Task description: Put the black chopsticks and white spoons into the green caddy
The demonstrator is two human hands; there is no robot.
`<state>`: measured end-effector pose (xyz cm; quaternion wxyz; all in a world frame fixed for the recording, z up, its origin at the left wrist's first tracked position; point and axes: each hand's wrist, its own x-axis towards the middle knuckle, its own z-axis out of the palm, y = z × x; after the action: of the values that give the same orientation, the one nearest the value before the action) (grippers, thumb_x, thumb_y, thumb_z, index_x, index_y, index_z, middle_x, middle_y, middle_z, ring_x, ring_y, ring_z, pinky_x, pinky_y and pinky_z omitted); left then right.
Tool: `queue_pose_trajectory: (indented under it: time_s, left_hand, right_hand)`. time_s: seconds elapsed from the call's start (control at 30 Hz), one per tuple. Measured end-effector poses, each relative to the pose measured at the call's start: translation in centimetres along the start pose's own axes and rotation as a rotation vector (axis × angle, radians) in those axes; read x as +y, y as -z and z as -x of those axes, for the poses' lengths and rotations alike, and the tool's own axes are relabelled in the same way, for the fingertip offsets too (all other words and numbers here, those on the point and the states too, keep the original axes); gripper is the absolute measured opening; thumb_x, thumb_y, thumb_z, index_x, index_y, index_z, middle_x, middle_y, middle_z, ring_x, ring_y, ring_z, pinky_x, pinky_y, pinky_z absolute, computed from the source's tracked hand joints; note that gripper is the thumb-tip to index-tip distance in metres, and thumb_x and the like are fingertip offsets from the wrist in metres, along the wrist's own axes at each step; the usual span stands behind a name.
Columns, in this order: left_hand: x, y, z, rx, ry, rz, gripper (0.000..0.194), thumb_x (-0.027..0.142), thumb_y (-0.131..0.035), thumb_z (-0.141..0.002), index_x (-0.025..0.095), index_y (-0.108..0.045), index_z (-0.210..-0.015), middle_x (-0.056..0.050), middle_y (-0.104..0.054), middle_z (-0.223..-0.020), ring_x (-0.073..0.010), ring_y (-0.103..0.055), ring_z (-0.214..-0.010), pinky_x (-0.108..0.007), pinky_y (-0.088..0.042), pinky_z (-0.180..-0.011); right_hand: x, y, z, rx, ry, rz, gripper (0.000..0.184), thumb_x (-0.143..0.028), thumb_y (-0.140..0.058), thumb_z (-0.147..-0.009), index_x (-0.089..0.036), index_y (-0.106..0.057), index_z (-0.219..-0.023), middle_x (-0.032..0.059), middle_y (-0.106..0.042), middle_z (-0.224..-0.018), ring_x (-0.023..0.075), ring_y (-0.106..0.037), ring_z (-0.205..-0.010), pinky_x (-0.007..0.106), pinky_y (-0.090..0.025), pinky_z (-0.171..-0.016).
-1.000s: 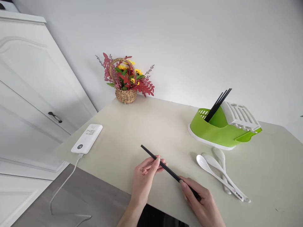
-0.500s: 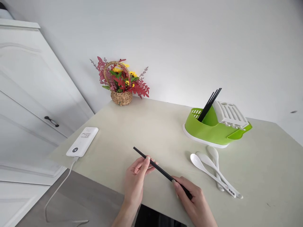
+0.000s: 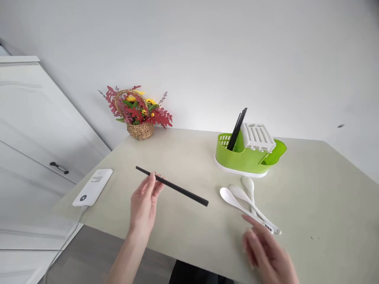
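My left hand (image 3: 145, 201) pinches a long black chopstick (image 3: 174, 187) near its far end and holds it just above the beige table (image 3: 189, 157). My right hand (image 3: 266, 252) hovers low at the front right with fingers spread and nothing in it, blurred by motion, close to the handles of three white spoons (image 3: 247, 201) lying on the table. Behind the spoons stands a green cutlery drainer (image 3: 245, 152) with a white rack, and several black chopsticks (image 3: 237, 128) lean upright in it.
A wicker basket of red and yellow artificial flowers (image 3: 137, 112) sits at the table's back left by the wall. A white power bank (image 3: 92, 187) with a cable lies at the left edge. A white cabinet (image 3: 35, 134) stands to the left.
My right hand has let go of the chopstick and drawn back to the right. My left hand alone now holds it. The view has shifted, so things sit further left.
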<state>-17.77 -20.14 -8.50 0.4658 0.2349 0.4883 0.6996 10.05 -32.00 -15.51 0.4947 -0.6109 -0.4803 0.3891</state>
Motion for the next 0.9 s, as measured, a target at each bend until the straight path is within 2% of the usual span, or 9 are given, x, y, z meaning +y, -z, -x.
queue_pose_trajectory:
  time_s: [0.1,0.2,0.3,0.43,0.57,0.7,0.8,0.9]
  left_hand:
    - [2.2,-4.2,-1.7,-0.078,-0.166,0.018,0.033,0.040,-0.092,-0.072,0.017,-0.079,-0.092,-0.004,-0.077,-0.098,-0.0168,-0.075,-0.095,-0.030,-0.061,-0.097]
    - [4.4,-9.2,-3.3,-0.174,-0.391,-0.028,0.036,0.046,-0.088,-0.076,0.018,-0.078,-0.096,-0.005,-0.078,-0.099,-0.0205,-0.076,-0.100,-0.033,-0.061,-0.097]
    - [5.8,-14.0,-4.9,-0.259,-0.578,-0.086,0.038,0.050,-0.085,-0.078,0.019,-0.077,-0.098,-0.006,-0.079,-0.102,-0.0223,-0.077,-0.102,-0.036,-0.062,-0.096]
    - [5.5,-19.1,-7.0,-0.356,-0.727,-0.164,0.042,0.054,-0.082,-0.080,0.017,-0.075,-0.099,-0.007,-0.079,-0.100,-0.0230,-0.078,-0.099,-0.036,-0.064,-0.091]
    - [3.2,-22.8,-9.0,-0.478,-0.741,-0.257,0.048,0.058,-0.079,-0.081,0.014,-0.075,-0.098,-0.009,-0.080,-0.097,-0.0232,-0.078,-0.094,-0.035,-0.066,-0.086]
    - [0.4,-25.4,-10.8,-0.662,-0.666,-0.418,0.051,0.061,-0.080,-0.079,0.013,-0.076,-0.096,-0.011,-0.080,-0.095,-0.0235,-0.079,-0.086,-0.035,-0.067,-0.080]
    - [-1.4,-26.7,-11.9,-0.794,-0.592,-0.612,0.048,0.060,-0.082,-0.076,0.014,-0.077,-0.089,-0.011,-0.080,-0.090,-0.0239,-0.079,-0.077,-0.037,-0.068,-0.075]
    - [-2.8,-27.6,-12.4,-0.856,-0.562,-0.782,0.042,0.057,-0.082,-0.077,0.016,-0.078,-0.086,-0.010,-0.081,-0.090,-0.0245,-0.078,-0.073,-0.039,-0.067,-0.073]
  right_hand:
    - [0.3,4.6,-1.3,0.173,-0.041,0.010,0.048,-0.061,-0.051,-0.099,-0.025,-0.063,-0.129,-0.0020,-0.058,-0.069,0.0137,-0.050,-0.056,0.026,-0.045,-0.055]
    - [1.0,8.4,-2.6,0.324,-0.153,0.066,0.053,-0.068,-0.054,-0.095,-0.023,-0.064,-0.122,-0.0005,-0.058,-0.070,0.0151,-0.050,-0.058,0.027,-0.046,-0.054]
    - [2.3,10.4,-3.1,0.345,-0.213,0.082,0.059,-0.073,-0.055,-0.090,-0.022,-0.063,-0.120,0.0001,-0.061,-0.071,0.0154,-0.051,-0.056,0.028,-0.047,-0.052]
    - [3.7,10.5,-2.9,0.237,-0.193,0.100,0.058,-0.073,-0.053,-0.091,-0.025,-0.062,-0.122,-0.0010,-0.061,-0.069,0.0154,-0.052,-0.055,0.027,-0.045,-0.053]
    - [4.5,10.3,-3.2,0.182,-0.181,0.207,0.056,-0.074,-0.052,-0.090,-0.027,-0.064,-0.118,-0.0012,-0.064,-0.071,0.0154,-0.056,-0.058,0.026,-0.047,-0.057]
    - [4.7,10.6,-3.6,0.155,-0.191,0.203,0.056,-0.074,-0.053,-0.088,-0.027,-0.066,-0.115,-0.0011,-0.065,-0.070,0.0156,-0.057,-0.056,0.026,-0.047,-0.056]
    - [4.2,10.3,-3.5,0.193,-0.199,0.195,0.053,-0.072,-0.050,-0.091,-0.028,-0.065,-0.115,-0.0021,-0.063,-0.070,0.0150,-0.055,-0.057,0.025,-0.045,-0.058]
    - [3.7,9.8,-3.4,0.218,-0.205,0.193,0.049,-0.071,-0.048,-0.093,-0.029,-0.064,-0.114,-0.0032,-0.062,-0.069,0.0145,-0.053,-0.058,0.025,-0.043,-0.059]
